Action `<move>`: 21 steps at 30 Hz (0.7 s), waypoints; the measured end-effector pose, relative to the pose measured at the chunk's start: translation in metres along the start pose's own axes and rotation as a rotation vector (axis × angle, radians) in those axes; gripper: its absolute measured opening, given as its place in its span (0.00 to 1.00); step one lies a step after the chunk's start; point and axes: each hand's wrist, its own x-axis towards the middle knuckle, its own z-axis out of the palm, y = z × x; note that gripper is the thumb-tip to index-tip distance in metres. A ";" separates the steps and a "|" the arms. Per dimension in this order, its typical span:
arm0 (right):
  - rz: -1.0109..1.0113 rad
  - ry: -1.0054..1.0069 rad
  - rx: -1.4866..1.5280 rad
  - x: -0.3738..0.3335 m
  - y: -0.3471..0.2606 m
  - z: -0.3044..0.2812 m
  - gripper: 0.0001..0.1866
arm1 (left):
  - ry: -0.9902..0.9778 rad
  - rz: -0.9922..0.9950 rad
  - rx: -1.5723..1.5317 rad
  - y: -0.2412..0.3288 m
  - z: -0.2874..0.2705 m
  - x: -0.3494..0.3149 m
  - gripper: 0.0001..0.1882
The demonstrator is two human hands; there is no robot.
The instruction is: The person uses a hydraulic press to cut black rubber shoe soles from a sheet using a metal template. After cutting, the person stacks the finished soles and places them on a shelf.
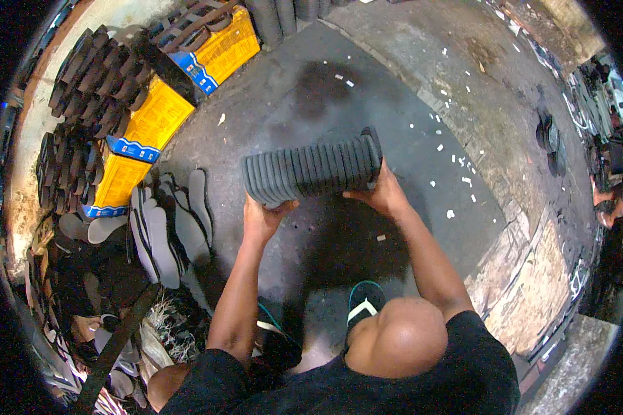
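Observation:
Between my two hands is a long stack of dark grey shoe soles (311,167), pressed face to face and lying sideways above the floor. My left hand (264,216) is closed round the left end, its fingers partly hidden beneath the stack. At the other end my right hand (382,195) grips the soles from below and the side. One sole at the right end sticks up a little higher than the others. Left of my left forearm, loose grey soles with black edges (163,238) lie on the floor.
Yellow and blue boxes (156,114) stand at the left, with dark strapped footwear (97,76) piled beside them. A heap of scraps (166,325) sits by my left elbow. White bits (457,160) litter the floor at right, near a dark pair of sandals (550,142).

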 end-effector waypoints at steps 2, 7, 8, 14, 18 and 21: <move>-0.010 0.002 -0.046 0.005 0.012 -0.004 0.60 | 0.092 0.011 0.014 0.004 0.002 -0.002 0.47; 0.360 -0.230 -0.368 0.011 -0.028 -0.018 0.59 | 0.052 -0.174 0.196 0.011 -0.003 -0.006 0.44; 0.311 -0.213 -0.327 0.014 -0.016 -0.007 0.59 | 0.033 -0.220 0.246 -0.007 0.006 -0.006 0.45; 0.165 -0.061 -0.214 0.003 0.060 0.038 0.56 | -0.025 -0.313 0.365 -0.049 0.039 -0.015 0.54; 0.283 -0.062 0.209 0.000 0.082 0.034 0.42 | 0.108 -0.303 0.290 -0.061 0.047 -0.023 0.57; 0.221 0.158 0.120 -0.006 0.134 0.028 0.34 | 0.037 -0.352 0.260 -0.060 0.050 -0.018 0.57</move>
